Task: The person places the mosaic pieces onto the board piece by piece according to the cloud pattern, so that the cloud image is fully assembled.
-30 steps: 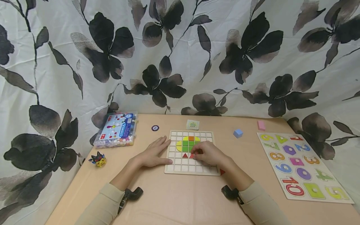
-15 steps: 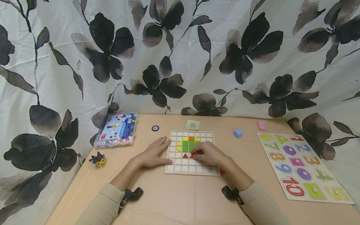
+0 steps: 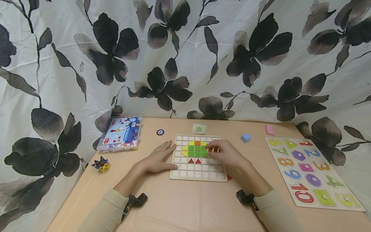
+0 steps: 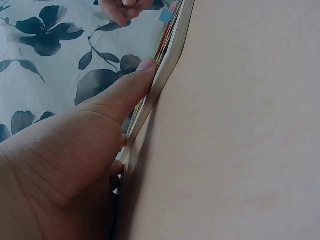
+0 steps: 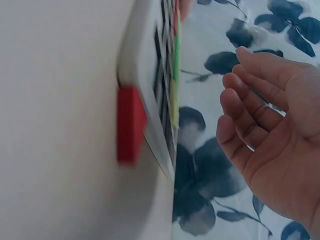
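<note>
A white grid board with a pale wooden rim lies flat on the table. In its cells sit green squares, an orange square, yellow round-edged pieces and two red triangles. My left hand rests along the board's left edge, its thumb touching the rim in the left wrist view. Over the board's right side hovers my right hand, fingers loosely bent with nothing between them, as the right wrist view shows. A red block lies at the board's near right corner.
At the back left stands a clear plastic case of small parts, with a small figurine nearer. Behind the board are a round disc and a patterned card. Rightward lie a blue block, a pink block and a number puzzle board.
My right hand has lifted off the right red triangle and moved right and slightly back, leaving that triangle in full sight. My left hand has kept its place at the board's edge.
</note>
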A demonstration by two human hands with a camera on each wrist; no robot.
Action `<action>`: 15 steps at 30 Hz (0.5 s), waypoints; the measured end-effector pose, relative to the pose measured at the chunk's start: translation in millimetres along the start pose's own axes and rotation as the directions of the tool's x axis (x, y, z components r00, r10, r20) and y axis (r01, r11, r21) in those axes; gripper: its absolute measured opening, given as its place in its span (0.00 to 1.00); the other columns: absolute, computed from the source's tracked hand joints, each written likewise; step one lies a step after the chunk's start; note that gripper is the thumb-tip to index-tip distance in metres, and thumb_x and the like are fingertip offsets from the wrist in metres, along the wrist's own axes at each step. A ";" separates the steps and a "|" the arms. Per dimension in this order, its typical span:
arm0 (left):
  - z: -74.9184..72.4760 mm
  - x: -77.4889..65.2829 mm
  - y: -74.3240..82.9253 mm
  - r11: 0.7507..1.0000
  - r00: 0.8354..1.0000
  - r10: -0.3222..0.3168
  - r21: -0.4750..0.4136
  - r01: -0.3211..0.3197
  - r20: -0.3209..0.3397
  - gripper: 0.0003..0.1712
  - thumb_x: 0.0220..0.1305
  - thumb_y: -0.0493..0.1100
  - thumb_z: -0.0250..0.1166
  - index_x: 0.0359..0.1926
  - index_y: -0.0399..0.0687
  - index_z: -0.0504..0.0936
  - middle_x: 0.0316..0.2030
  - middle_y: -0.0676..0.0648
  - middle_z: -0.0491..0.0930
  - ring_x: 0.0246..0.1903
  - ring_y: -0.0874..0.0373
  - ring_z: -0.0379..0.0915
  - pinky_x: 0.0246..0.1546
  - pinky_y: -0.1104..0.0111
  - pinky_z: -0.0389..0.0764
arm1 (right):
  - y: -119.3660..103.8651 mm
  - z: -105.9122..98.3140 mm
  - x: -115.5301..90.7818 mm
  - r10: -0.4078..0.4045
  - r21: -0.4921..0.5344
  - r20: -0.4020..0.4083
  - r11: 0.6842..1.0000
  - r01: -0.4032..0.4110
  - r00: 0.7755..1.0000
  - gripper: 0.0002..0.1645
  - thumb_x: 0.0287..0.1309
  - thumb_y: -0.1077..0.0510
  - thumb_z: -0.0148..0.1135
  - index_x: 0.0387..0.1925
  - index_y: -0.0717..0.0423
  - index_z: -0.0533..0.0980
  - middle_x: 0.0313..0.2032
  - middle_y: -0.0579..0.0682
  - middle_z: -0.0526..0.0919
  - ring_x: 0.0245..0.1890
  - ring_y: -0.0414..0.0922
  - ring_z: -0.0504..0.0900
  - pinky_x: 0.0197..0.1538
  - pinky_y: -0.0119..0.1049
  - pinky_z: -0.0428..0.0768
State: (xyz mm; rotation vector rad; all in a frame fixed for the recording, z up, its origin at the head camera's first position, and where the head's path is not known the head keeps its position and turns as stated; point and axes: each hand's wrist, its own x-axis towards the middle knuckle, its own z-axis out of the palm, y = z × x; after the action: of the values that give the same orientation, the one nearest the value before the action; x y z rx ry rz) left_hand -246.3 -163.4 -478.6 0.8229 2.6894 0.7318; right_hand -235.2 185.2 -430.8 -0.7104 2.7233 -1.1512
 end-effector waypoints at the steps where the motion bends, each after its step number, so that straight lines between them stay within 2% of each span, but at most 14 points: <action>1: 0.0 0.0 0.0 1.000 1.000 0.000 0.000 0.000 0.000 0.60 0.63 0.73 0.65 0.84 0.50 0.51 0.84 0.39 0.39 0.84 0.40 0.31 0.81 0.40 0.40 | 0.5 -4.0 -2.3 0.007 -0.003 -0.009 1.000 -0.007 1.000 0.17 0.64 0.59 0.71 0.54 0.55 0.86 0.37 0.44 0.85 0.39 0.45 0.78 0.42 0.34 0.78; 6: 0.3 0.1 -1.1 1.000 1.000 -0.002 -0.002 0.002 0.000 0.60 0.63 0.73 0.65 0.84 0.50 0.51 0.84 0.39 0.38 0.84 0.40 0.31 0.81 0.40 0.40 | 6.3 -23.6 -12.2 0.048 -0.012 -0.053 0.999 -0.049 0.997 0.14 0.66 0.57 0.70 0.52 0.52 0.86 0.36 0.43 0.85 0.38 0.46 0.78 0.42 0.34 0.78; 13: 1.2 0.8 -2.6 1.000 1.000 0.001 0.004 -0.001 0.001 0.60 0.63 0.74 0.65 0.84 0.51 0.51 0.84 0.39 0.38 0.84 0.41 0.31 0.81 0.40 0.40 | 23.1 -45.8 -20.1 -0.028 0.027 -0.068 0.999 0.030 0.997 0.11 0.65 0.57 0.72 0.48 0.54 0.86 0.35 0.45 0.88 0.35 0.44 0.80 0.40 0.31 0.79; 15: 1.1 0.9 -2.3 1.000 1.000 0.001 0.007 -0.001 0.000 0.60 0.63 0.74 0.65 0.84 0.51 0.52 0.84 0.39 0.39 0.84 0.40 0.31 0.81 0.40 0.40 | 26.4 -49.9 -22.4 -0.024 0.035 -0.057 0.999 0.026 0.998 0.12 0.64 0.58 0.72 0.48 0.56 0.86 0.34 0.45 0.88 0.34 0.43 0.80 0.39 0.31 0.79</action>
State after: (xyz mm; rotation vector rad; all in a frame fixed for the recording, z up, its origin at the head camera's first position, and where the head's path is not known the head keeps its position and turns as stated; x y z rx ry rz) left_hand -247.7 -164.1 -480.8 0.8259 2.6929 0.7229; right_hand -238.6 244.0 -415.8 -0.7205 2.7393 -1.2407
